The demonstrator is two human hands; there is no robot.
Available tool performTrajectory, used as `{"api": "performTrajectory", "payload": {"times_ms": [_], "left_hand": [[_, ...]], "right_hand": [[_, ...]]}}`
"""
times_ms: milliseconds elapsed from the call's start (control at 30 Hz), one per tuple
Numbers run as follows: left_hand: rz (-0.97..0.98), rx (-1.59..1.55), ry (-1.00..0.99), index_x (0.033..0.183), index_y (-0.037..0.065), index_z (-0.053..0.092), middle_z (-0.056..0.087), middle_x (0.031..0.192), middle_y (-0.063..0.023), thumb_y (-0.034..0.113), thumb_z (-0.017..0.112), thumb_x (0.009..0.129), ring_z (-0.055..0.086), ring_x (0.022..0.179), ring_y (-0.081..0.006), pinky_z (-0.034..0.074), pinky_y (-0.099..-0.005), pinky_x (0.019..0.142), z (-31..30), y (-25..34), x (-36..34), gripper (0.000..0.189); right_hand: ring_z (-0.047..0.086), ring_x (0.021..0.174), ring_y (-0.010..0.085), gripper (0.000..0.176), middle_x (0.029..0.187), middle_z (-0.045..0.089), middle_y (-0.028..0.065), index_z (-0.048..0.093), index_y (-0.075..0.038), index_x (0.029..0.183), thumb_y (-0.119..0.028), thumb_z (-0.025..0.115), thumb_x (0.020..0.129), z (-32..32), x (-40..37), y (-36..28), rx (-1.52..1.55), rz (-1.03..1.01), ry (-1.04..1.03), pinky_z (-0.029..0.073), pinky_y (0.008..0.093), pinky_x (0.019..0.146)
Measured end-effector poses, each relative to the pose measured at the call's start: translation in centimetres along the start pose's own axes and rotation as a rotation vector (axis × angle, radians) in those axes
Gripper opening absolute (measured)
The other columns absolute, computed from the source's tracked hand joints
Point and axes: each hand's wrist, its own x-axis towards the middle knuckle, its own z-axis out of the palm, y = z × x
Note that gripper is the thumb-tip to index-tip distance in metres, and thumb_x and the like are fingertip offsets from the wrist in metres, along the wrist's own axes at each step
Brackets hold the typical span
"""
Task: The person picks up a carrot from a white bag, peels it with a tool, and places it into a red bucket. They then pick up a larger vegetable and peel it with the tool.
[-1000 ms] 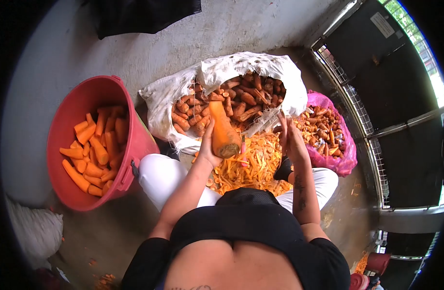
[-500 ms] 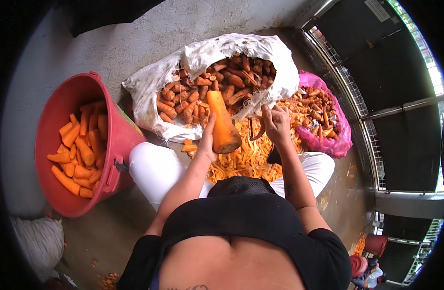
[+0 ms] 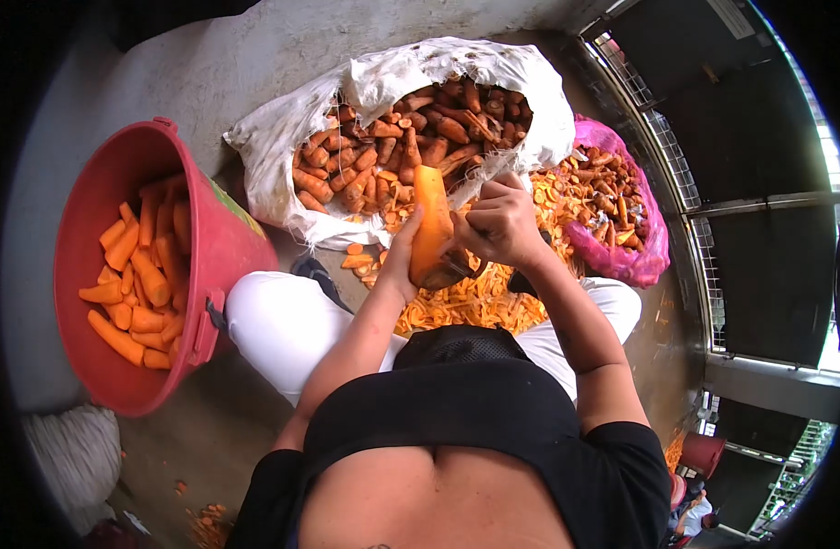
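Note:
A large, mostly peeled carrot [image 3: 430, 215] stands tilted in front of me, its lower end still dark-skinned. My left hand [image 3: 403, 256] is closed around its left side. On the other side my right hand [image 3: 504, 221] is closed on a peeler [image 3: 458, 256], whose head lies against the carrot's lower right side; the hand partly hides the tool. Below both hands spreads a heap of orange peelings [image 3: 475, 306]. Just beyond lies a white sack [image 3: 301, 206], torn open, full of unpeeled carrots [image 3: 360, 160].
To the left a red bucket [image 3: 220, 265] leans toward me with peeled carrots [image 3: 145, 279] inside. A pink bag [image 3: 653, 242] of carrot scraps lies at right. Behind it runs a dark panelled wall with mesh [image 3: 749, 137]. Another person [image 3: 694, 517] sits far off at lower right.
My right hand has moved left and down, bringing the peeler from beside the carrot onto its lower right side. The carrot now stands slightly more upright. The whole view has shifted a little.

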Motion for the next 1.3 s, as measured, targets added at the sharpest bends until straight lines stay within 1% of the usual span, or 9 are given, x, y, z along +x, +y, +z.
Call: {"api": "performTrajectory", "payload": {"times_ms": [367,467,533,700,800,900,1000,1167,1300], "left_hand": [[-0.043,0.164,0.030,0.128,0.009,0.050,0.065,0.104,-0.0091,0.050,0.047,0.098,0.069,0.087,-0.0214,0.060,-0.0368,0.075,-0.8,-0.1,-0.3,0.051],[-0.066,0.231,0.073,0.127,0.008,0.051,0.064,0.100,-0.0085,0.053,0.052,0.095,0.068,0.088,-0.0212,0.059,-0.0365,0.077,1.5,-0.3,-2.2,0.055],[-0.081,0.194,0.074,0.132,0.007,0.048,0.063,0.107,-0.0094,0.052,0.053,0.095,0.067,0.092,-0.0205,0.058,-0.0362,0.079,0.6,-1.4,-2.0,0.058],[-0.057,0.269,-0.027,0.138,0.006,0.044,0.059,0.120,-0.0100,0.051,0.054,0.095,0.065,0.099,-0.0197,0.058,-0.0357,0.082,0.6,-1.2,-1.5,0.063],[-0.050,0.181,-0.004,0.139,0.009,0.043,0.060,0.120,-0.0089,0.051,0.046,0.098,0.065,0.102,-0.0197,0.058,-0.0369,0.085,0.9,-0.6,-1.3,0.059],[-0.014,0.117,0.011,0.137,0.011,0.045,0.061,0.118,-0.0079,0.050,0.034,0.102,0.065,0.102,-0.0200,0.058,-0.0395,0.085,0.4,-0.1,-0.1,0.053],[-0.048,0.155,-0.021,0.125,0.009,0.053,0.065,0.105,-0.0082,0.053,0.038,0.101,0.068,0.089,-0.0207,0.060,-0.0357,0.073,0.8,0.5,0.0,0.053],[-0.052,0.143,0.079,0.126,0.010,0.052,0.065,0.105,-0.0086,0.052,0.038,0.101,0.068,0.088,-0.0203,0.060,-0.0343,0.069,1.4,0.1,-0.4,0.052],[-0.046,0.227,0.042,0.129,0.006,0.051,0.065,0.106,-0.0086,0.050,0.044,0.100,0.067,0.088,-0.0174,0.058,-0.0330,0.073,2.1,0.2,-1.2,0.053]], "right_hand": [[0.046,0.051,0.0166,0.039,0.044,0.047,-0.0026,0.047,-0.013,0.044,-0.015,0.067,0.078,1.2,0.0,1.4,0.085,-0.043,-0.080,0.038,0.0341,0.062],[0.041,0.048,0.0161,0.041,0.044,0.042,-0.0024,0.045,-0.013,0.045,-0.013,0.066,0.080,2.0,-0.3,5.4,0.033,0.024,0.027,0.035,0.0334,0.060],[0.042,0.047,0.0142,0.041,0.043,0.042,-0.0033,0.051,-0.013,0.045,-0.017,0.065,0.083,2.2,-0.3,8.4,-0.205,0.009,0.013,0.039,0.0325,0.061],[0.051,0.047,0.0113,0.046,0.041,0.049,-0.0010,0.061,-0.019,0.047,-0.029,0.056,0.091,-0.3,-1.8,14.9,-0.803,0.369,-0.022,0.046,0.0380,0.064],[0.050,0.046,0.0113,0.044,0.041,0.051,-0.0005,0.062,-0.018,0.047,-0.027,0.059,0.090,-1.3,-1.5,10.9,-0.463,0.468,0.110,0.046,0.0363,0.062],[0.043,0.048,0.0111,0.035,0.040,0.048,-0.0015,0.061,-0.015,0.046,-0.017,0.069,0.080,0.2,-1.7,6.0,-0.130,0.217,0.061,0.041,0.0320,0.058],[0.044,0.050,0.0177,0.037,0.043,0.046,-0.0011,0.050,-0.013,0.044,-0.016,0.069,0.076,0.3,-0.6,1.7,0.098,0.032,0.002,0.037,0.0336,0.061],[0.046,0.051,0.0195,0.033,0.045,0.048,-0.0007,0.049,-0.013,0.044,-0.020,0.071,0.068,0.8,0.2,1.6,0.134,-0.084,-0.119,0.036,0.0357,0.058],[0.046,0.050,0.0175,0.033,0.044,0.045,-0.0014,0.053,-0.014,0.045,-0.017,0.070,0.073,1.9,-0.1,7.1,-0.054,0.029,0.019,0.037,0.0352,0.059]]}}
